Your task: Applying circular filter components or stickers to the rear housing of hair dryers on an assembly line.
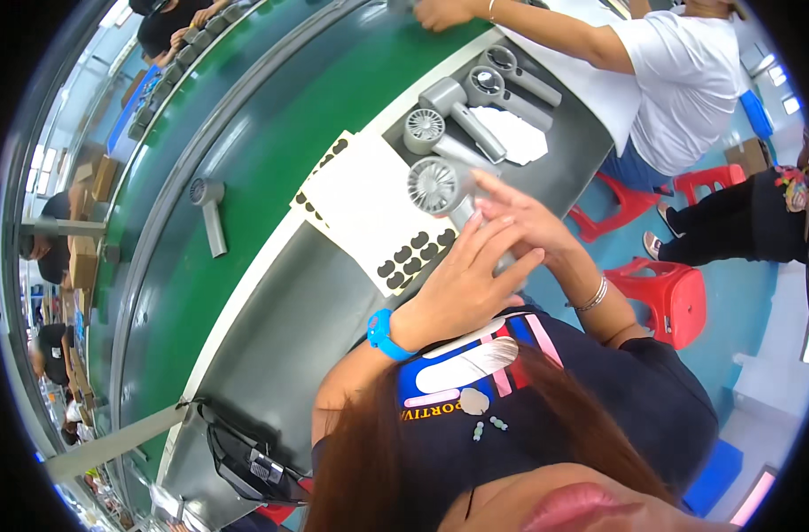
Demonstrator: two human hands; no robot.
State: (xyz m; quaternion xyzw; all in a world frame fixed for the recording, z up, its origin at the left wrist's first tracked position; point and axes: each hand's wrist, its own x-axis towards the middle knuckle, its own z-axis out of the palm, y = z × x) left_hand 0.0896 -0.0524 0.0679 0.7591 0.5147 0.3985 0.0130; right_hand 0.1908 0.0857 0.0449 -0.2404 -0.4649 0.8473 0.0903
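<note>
Two hands on one grey fan [435, 186] | left hand [462, 288] wrapped around handle | right hand [524, 222] fingers pressing it | bench [289, 328] below

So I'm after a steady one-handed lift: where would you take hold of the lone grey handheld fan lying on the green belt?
Probably by the straight handle of the handheld fan on the green belt. It lies flat with bare belt on both sides, so come from above and close fingers across the handle's middle; the round grilled head at the far end is wider and more awkward.

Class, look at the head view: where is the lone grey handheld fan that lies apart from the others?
The lone grey fan lies on the green conveyor belt, left of the sticker sheet and far from both hands.
</note>
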